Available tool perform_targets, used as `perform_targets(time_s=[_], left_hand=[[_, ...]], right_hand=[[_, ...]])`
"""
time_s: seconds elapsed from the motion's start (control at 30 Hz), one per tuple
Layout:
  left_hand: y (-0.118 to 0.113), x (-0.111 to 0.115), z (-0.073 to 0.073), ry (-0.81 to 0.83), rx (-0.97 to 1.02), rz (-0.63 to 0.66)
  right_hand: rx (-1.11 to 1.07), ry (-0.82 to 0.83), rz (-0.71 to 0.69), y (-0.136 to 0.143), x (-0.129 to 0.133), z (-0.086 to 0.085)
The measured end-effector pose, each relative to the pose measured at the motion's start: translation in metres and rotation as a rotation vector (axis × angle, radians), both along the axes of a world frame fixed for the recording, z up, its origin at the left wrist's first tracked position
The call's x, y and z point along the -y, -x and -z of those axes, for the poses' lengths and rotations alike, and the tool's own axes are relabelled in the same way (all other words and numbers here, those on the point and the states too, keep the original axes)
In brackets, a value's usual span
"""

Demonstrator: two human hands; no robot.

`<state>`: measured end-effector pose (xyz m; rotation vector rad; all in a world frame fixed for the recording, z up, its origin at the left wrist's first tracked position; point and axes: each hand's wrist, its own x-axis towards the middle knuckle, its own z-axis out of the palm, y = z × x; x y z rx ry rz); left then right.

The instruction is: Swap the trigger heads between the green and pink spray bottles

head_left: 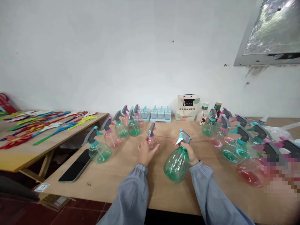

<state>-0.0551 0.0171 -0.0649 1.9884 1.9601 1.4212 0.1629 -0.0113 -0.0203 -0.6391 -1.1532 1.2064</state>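
Note:
My right hand grips a green see-through spray bottle by its neck, just under the grey and turquoise trigger head. The bottle is tilted, its round base toward me. My left hand is closed round the near side of a pink spray bottle, which stands upright with a grey and pink head. Its lower body is partly hidden by the fingers and thumb. Left of that hand stand several more bottles, among them a green spray bottle and a pink spray bottle.
On the right stand several spray bottles, pink and green. At the back are light-blue popsicle moulds, a paper bag and a white bottle. A phone lies at left. Colourful fuzzy flowers cover another table.

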Motion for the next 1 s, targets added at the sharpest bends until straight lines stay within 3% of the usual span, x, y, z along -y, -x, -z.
perform_targets(time_s=[0.2,0.4,0.57,0.83,1.0], left_hand=[[0.001,0.001,-0.001,-0.001,0.003,0.017],[-0.001,0.002,-0.003,0.002,0.016,0.001],[-0.001,0.001,-0.002,0.001,0.028,0.0],[0.001,-0.002,0.002,0.008,0.02,0.013],[0.002,-0.002,0.002,0.003,0.024,0.023]], right_hand=[[0.039,-0.031,-0.082,0.001,0.002,-0.004],[0.049,-0.032,0.08,-0.002,0.003,-0.001],[0.072,-0.045,0.127,-0.006,-0.001,-0.001],[0.297,-0.16,0.614,-0.047,-0.021,-0.007],[0.391,-0.154,0.718,-0.079,-0.042,-0.002]])
